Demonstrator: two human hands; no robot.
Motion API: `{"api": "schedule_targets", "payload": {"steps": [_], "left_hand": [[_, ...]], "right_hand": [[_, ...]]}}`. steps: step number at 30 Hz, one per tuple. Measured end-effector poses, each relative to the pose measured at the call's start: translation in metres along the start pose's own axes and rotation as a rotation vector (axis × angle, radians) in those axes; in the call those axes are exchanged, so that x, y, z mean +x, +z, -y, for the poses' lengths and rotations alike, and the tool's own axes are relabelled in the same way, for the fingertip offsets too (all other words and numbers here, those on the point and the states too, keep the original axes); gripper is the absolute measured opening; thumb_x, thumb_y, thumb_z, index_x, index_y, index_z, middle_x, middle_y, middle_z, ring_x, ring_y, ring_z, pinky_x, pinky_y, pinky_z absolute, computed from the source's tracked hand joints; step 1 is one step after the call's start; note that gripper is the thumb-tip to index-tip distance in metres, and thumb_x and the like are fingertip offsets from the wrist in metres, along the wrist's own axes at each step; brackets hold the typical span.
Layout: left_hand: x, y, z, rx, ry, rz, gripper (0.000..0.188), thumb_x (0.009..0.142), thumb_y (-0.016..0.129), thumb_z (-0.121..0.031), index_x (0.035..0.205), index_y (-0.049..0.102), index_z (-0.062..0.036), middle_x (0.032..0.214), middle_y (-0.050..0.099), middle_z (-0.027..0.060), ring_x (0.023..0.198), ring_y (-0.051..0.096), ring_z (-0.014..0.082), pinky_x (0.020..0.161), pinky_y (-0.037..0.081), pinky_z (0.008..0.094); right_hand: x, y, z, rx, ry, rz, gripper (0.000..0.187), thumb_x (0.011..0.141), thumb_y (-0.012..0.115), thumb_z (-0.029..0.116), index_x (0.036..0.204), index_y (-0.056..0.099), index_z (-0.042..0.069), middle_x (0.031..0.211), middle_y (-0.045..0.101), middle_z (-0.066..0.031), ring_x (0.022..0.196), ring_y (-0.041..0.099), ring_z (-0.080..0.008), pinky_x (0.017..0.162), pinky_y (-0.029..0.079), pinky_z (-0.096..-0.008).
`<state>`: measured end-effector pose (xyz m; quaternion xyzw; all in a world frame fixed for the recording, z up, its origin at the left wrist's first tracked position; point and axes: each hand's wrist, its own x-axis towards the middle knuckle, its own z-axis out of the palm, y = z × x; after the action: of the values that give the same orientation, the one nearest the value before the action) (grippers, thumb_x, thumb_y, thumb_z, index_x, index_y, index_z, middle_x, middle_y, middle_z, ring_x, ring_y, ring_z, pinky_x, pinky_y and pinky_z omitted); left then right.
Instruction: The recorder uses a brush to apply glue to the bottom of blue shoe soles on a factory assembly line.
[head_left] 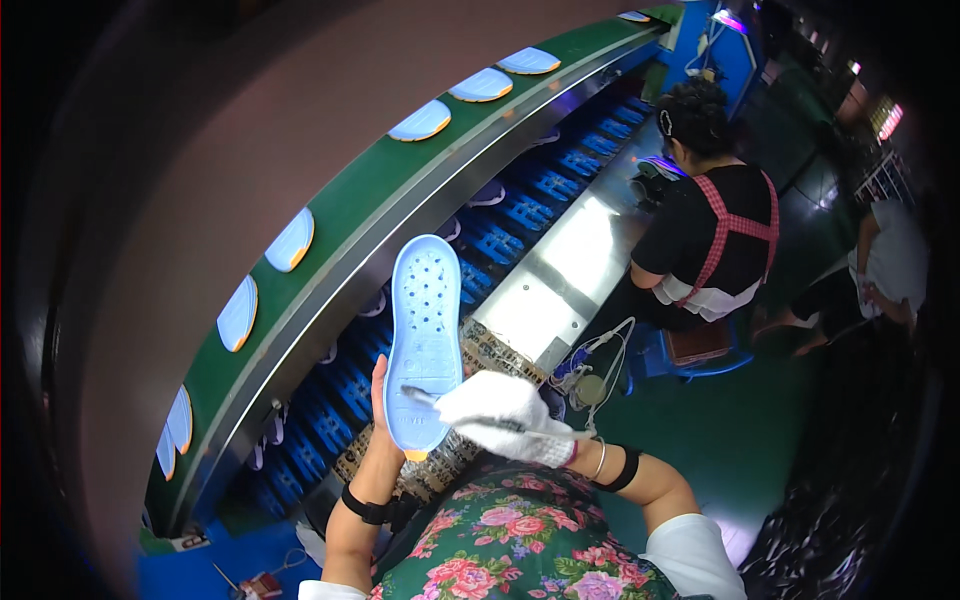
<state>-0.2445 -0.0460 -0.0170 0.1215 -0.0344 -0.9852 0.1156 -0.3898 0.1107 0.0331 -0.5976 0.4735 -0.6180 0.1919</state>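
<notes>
A light blue shoe sole (427,300) is held up, its hollow side with rows of small holes facing me and an orange patch at the heel. Wrapped around its left edge is my bare left hand (379,400), mostly hidden behind the sole. My right hand (500,412), in a white knit glove, is closed on a thin brush (415,394). The brush's dark tip lies against the heel half of the sole, and its pale handle sticks out past the glove toward my wrist.
More blue soles (422,121) lie along a green conveyor belt (350,150). Below it runs a rack of blue holders (500,245) carrying pale shoe parts. A metal table (575,260) stands ahead right, where a co-worker (715,220) sits. Another person (885,260) is farther right.
</notes>
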Motion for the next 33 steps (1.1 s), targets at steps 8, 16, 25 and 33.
{"api": "schedule_targets", "payload": {"steps": [8,16,25,33], "left_hand": [[0.031,0.003,0.001,0.205,0.027,0.006,0.094,0.091,0.049,-0.072,0.156,0.036,-0.0052,0.151,0.047,0.0275,0.132,0.053,0.0458,0.112,0.042,0.0582],[0.070,0.015,0.029,0.113,-0.193,0.119,0.092,0.090,0.047,-0.076,0.151,0.044,-0.0075,0.144,0.055,0.0222,0.122,0.058,0.0492,0.100,0.045,0.0688],[0.132,0.072,0.027,0.302,-0.086,0.223,0.107,0.081,0.060,-0.080,0.157,0.033,-0.0105,0.151,0.039,0.0306,0.111,0.055,0.0449,0.088,0.049,0.0552],[0.207,0.126,0.011,0.250,-0.100,0.436,0.117,0.074,0.080,-0.068,0.160,0.025,-0.0114,0.153,0.032,0.0284,0.111,0.054,0.0411,0.073,0.060,0.0506]], "right_hand": [[0.007,-0.026,0.002,0.164,0.219,-0.183,0.011,0.082,0.077,0.001,0.093,0.077,0.002,0.099,0.077,-0.0096,0.093,0.074,-0.0187,0.084,0.058,-0.0327],[0.021,-0.091,-0.018,-0.421,-0.161,-0.341,0.020,0.082,0.075,-0.001,0.101,0.077,0.002,0.099,0.076,-0.0107,0.091,0.073,-0.0225,0.080,0.059,-0.0336],[-0.025,-0.164,-0.016,0.333,0.234,-0.662,0.011,0.079,0.071,-0.011,0.086,0.074,-0.004,0.098,0.075,-0.0188,0.092,0.073,-0.0247,0.080,0.059,-0.0332],[-0.048,-0.239,-0.036,0.403,0.364,-0.776,0.018,0.077,0.062,-0.013,0.087,0.071,-0.001,0.100,0.072,-0.0198,0.088,0.070,-0.0257,0.069,0.059,-0.0303]]}}
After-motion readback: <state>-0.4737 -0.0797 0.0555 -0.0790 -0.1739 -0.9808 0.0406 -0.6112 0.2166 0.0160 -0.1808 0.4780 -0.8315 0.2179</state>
